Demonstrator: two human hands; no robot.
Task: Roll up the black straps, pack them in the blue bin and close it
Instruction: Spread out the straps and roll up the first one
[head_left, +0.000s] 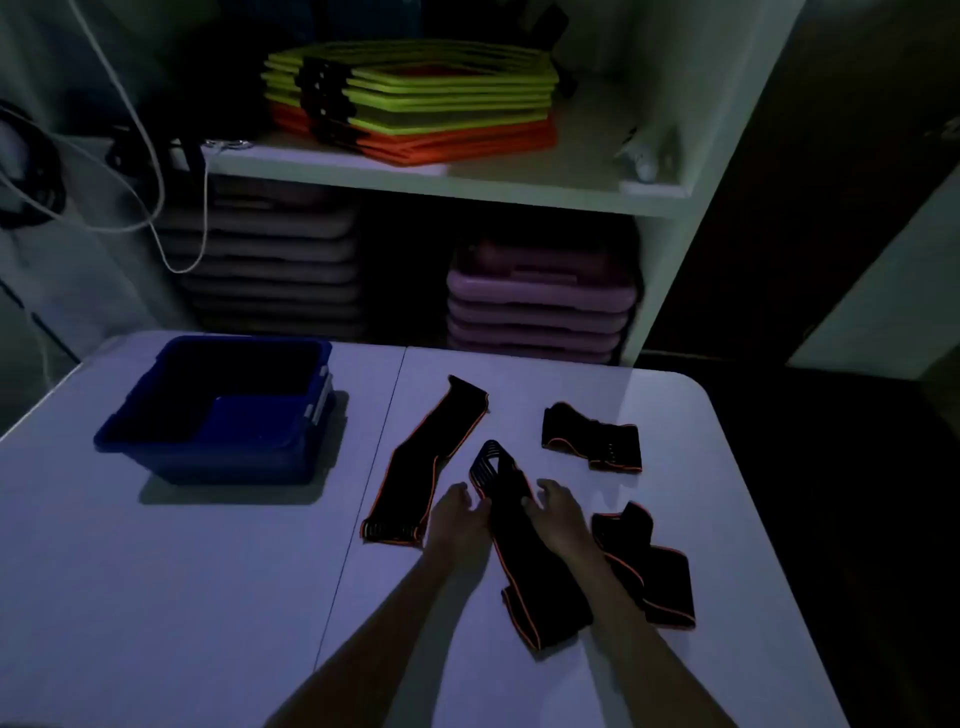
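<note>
1. Where the scene is dim, the white bench (156, 597) fills the near half of the view; a seam runs from its far edge toward the near edge, left of centre.
2. White shelving (519, 187) stands beyond the far edge of the bench. Its upper shelf carries a stack of green and orange flat frames (415, 98); the compartment below holds stacked pink platforms (540, 306).
3. Blue bin (218, 410): far left on the bench, open at the top. Its interior is too dark to show any contents.
4. Long strap (426, 462): lies flat and unrolled, just right of the seam, running from far right to near left.
5. Centre strap (524, 561): black with orange edging, lies between both hands; its far end is raised and folded over.
6. Right near strap (649, 566): crumpled, beside the right forearm.
7. Right far strap (592, 439): folded loosely, well apart from the bin.
8. Left hand (460, 512): fingers curled, pinching the left edge of the centre strap.
9. Right hand (558, 512): fingers curled, pinching the right edge of the same strap.
</note>
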